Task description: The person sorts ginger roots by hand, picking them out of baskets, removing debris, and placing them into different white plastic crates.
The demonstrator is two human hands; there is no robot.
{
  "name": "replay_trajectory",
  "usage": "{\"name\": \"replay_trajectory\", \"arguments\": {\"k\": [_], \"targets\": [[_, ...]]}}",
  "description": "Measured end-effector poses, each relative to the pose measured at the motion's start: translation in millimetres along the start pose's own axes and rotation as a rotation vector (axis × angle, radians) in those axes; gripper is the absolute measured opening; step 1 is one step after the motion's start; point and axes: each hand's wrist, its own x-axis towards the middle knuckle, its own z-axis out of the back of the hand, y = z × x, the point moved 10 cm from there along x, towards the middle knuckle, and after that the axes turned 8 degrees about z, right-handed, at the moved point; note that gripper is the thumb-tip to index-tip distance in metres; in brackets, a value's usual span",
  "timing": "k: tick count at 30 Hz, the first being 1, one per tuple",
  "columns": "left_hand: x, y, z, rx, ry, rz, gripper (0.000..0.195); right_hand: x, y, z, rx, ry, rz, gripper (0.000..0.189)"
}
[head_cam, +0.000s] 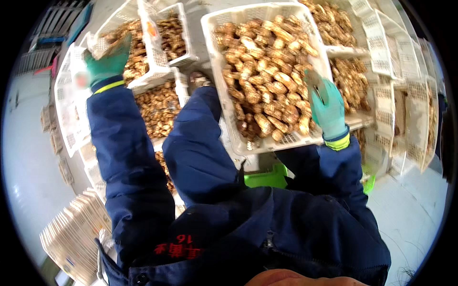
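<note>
A white perforated plastic crate point(229, 118) sits before me, heaped with thick-stemmed brown-and-cream mushrooms point(268, 77). My right hand point(326, 103), in a soiled teal glove, is at the crate's right side with its fingertips near the mushrooms. A dark narrow patch shows between its fingers; whether it is an object or a gap is unclear. At the upper left, my left hand point(109, 60), in a green glove, reaches over a crate point(152, 39) of mushrooms. Its thumb and fingers are spread, with a blurred brown patch between them that looks like soiled glove.
More mushroom-filled crates stand at left, including a lower crate point(160, 111), and at right, where mushrooms point(350, 84) fill another. White crates point(388, 53) line the far right. Nested crates point(75, 236) lie lower left. Something green point(266, 177) shows between my legs.
</note>
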Motion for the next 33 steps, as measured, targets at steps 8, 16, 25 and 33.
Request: {"name": "replay_trajectory", "arguments": {"k": [8,16,25,33], "targets": [[-136,355,-17,0.036,-0.069,0.525,0.051,-50,-121,-9,0.098,0.024,-0.420,0.026],[-181,452,-11,0.201,0.280,0.853,0.049,-5,-69,-41,-0.196,0.136,-0.202,0.034],[-170,446,0,0.143,0.210,0.781,0.046,65,-98,-137,-0.678,0.646,-0.300,0.047],[-139,400,-3,0.525,0.108,0.424,0.038,13,-83,-85,0.438,0.389,-0.586,0.030]]}}
